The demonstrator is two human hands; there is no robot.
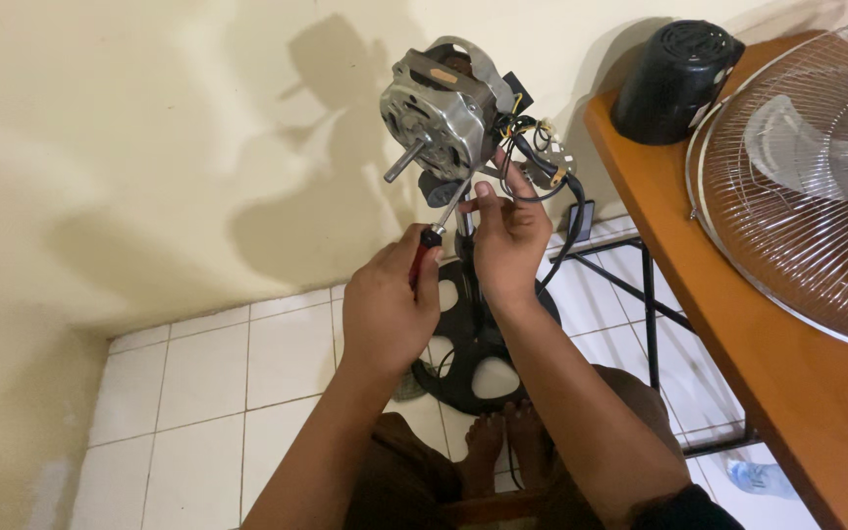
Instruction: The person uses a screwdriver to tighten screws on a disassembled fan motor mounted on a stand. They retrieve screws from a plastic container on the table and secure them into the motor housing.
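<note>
At frame centre, the left hand has its fingers clamped on a red-handled screwdriver aimed at the bare fan motor above, while the right hand fingers pinch the wires beside it.

No packages, signs or screens show anywhere around the fingers. No label can be made out on anything either.
</note>
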